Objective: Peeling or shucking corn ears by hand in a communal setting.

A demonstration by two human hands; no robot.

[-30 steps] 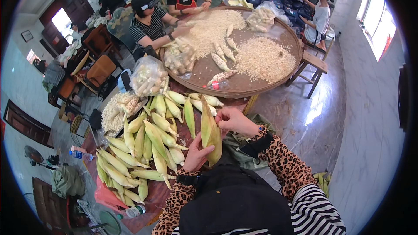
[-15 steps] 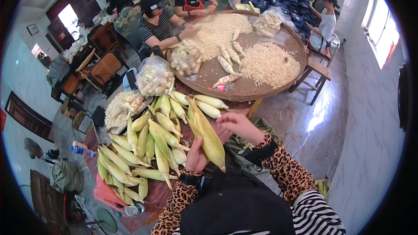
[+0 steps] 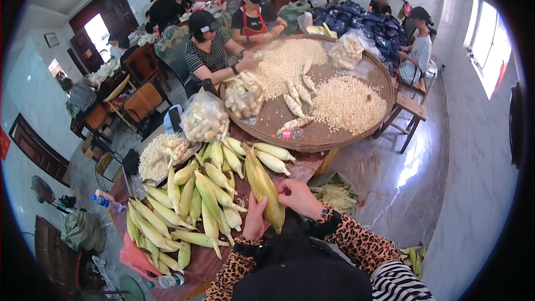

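At the near side of the red-brown tabletop (image 3: 207,267), one ear of corn (image 3: 262,184) in its husk tilts between two hands. The left hand (image 3: 255,216) grips its lower part; the right hand (image 3: 301,197) has its fingertips drawn together at the ear's right edge. Many other ears (image 3: 208,190) lie piled leftward, overlapping too much to count. Beyond, one round brown tray (image 3: 266,116) bears two heaps of kernels (image 3: 346,105). Marbled pale walls (image 3: 479,156) and a glossy floor (image 3: 384,189) surround everything. The husks are ribbed, yellow-green and tapering; the kernels look grainy.
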